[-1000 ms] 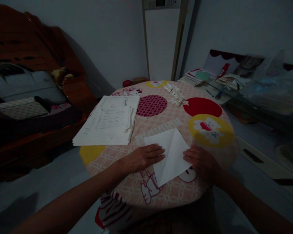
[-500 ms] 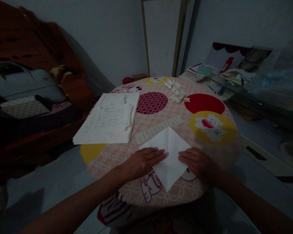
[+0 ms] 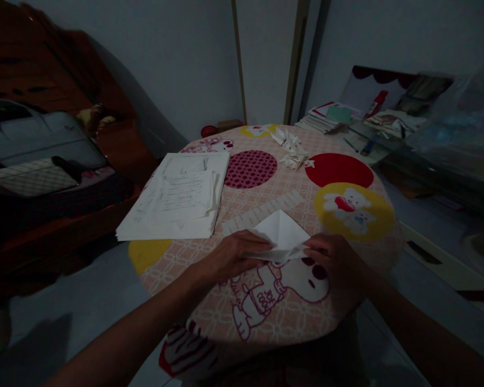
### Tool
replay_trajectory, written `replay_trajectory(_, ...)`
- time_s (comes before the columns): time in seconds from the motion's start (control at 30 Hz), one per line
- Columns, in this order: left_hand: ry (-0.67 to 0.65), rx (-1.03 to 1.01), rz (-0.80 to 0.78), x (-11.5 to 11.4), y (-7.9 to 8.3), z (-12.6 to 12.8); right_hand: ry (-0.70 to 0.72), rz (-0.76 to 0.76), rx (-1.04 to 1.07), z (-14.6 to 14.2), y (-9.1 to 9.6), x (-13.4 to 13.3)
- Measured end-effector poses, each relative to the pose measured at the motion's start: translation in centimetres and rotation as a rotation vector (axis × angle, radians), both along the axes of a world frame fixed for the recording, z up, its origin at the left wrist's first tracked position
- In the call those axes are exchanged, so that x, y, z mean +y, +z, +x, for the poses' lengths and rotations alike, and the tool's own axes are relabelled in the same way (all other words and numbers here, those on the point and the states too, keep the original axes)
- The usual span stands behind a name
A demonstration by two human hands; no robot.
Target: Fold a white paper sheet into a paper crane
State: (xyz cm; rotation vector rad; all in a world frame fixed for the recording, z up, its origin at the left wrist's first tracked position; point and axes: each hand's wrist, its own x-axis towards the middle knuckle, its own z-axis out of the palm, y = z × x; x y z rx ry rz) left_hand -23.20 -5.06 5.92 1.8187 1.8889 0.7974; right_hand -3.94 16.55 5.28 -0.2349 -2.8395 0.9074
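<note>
A creased white sheet of paper (image 3: 280, 228) is held between my two hands over the near part of the round table. Its near part is bent up and over, and the far corner points away from me. My left hand (image 3: 242, 250) pinches the paper's left side between thumb and fingers. On the opposite side, my right hand (image 3: 333, 258) has its fingers closed on the right edge. Part of each side of the paper is hidden by my fingers.
Papers with handwriting (image 3: 177, 199) lie stacked on the table's left. Folded paper pieces (image 3: 294, 150) sit in a heap at the far side, on a patterned tablecloth (image 3: 250, 301). Beyond, a glass-topped stand (image 3: 383, 145) holds papers and a plastic bag. Bags (image 3: 44, 140) rest on a wooden seat at left.
The paper lay flat as a diamond under my fingers. Now its near corner is lifted and folded away from me, uncovering the printed dog, and both hands have closed on the sides.
</note>
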Motion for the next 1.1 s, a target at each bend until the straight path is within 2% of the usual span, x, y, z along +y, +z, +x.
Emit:
replay_trajectory(0.07, -0.199, 0.025, 0.016, 0.6, 0.3, 0.0, 0.062, 0.049, 0.031, 0.5, 0.0, 0.0)
replay_trajectory(0.13, -0.288, 0.079, -0.015, 1.3, 0.6, 0.2, 0.119, 0.088, 0.062, 1.1, 0.0, 0.1)
replay_trajectory(0.33, -0.357, 0.238, -0.08, 2.3, 0.3, 1.0, 0.33, 0.15, 0.2, 1.6, -1.0, 0.1)
replay_trajectory(0.43, -0.334, 0.199, -0.046, 1.9, 0.1, 0.7, 0.318, 0.121, 0.146, 1.1, -0.9, -0.1)
replay_trajectory(0.53, -0.18, 0.026, -0.052, 1.0, 0.2, 0.1, 0.1, 0.022, 0.043, 0.7, -0.5, 0.0)
replay_trajectory(0.63, 0.154, -0.17, -0.155, -0.1, -0.1, -0.3, -0.118, -0.15, -0.012, 0.3, -0.6, 0.2)
replay_trajectory(0.7, 0.319, -0.24, -0.153, -0.5, -0.7, -0.3, -0.198, -0.269, 0.028, 0.0, -0.9, 0.1)
replay_trajectory(0.77, 0.424, -0.249, -0.102, -0.5, -1.3, -0.2, -0.265, -0.317, 0.058, -0.3, -1.1, -0.2)
replay_trajectory(0.9, 0.54, -0.128, -0.066, 0.1, -1.9, 0.3, -0.32, -0.2, 0.037, -0.4, -1.0, -0.9)
replay_trajectory(1.1, 0.552, 0.089, -0.139, 0.8, -1.7, 0.5, -0.268, -0.041, 0.009, -0.3, -0.9, -0.8)
